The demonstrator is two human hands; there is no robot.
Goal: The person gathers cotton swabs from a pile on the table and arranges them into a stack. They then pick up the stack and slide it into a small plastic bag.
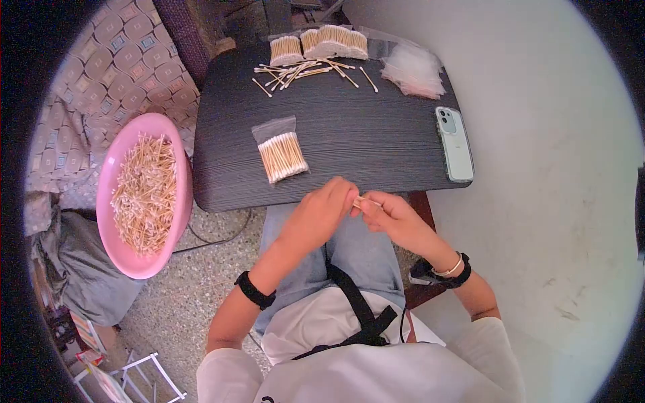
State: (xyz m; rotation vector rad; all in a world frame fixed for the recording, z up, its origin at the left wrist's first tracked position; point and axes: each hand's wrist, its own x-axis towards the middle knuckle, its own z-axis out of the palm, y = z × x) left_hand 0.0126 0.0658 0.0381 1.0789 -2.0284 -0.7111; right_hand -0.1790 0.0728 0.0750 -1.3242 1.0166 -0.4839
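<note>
Just past the table's near edge, above my lap, my two hands meet. My right hand (391,216) is closed around a few cotton swabs (359,201), their sticks showing between thumb and fingers. My left hand (328,207) has its fingers pinched at the other end of these swabs; its palm side is hidden. On the table ahead of my left hand lies a clear zip bag (275,127) filled with a row of cotton swabs (283,156).
The dark table (363,148) carries loose swabs (302,72), filled bags of swabs (334,43) at the back, a stack of clear bags (413,72) and a phone (455,144). Left of it, a pink basin (106,208) holds many swabs. A wall (551,168) stands to the right.
</note>
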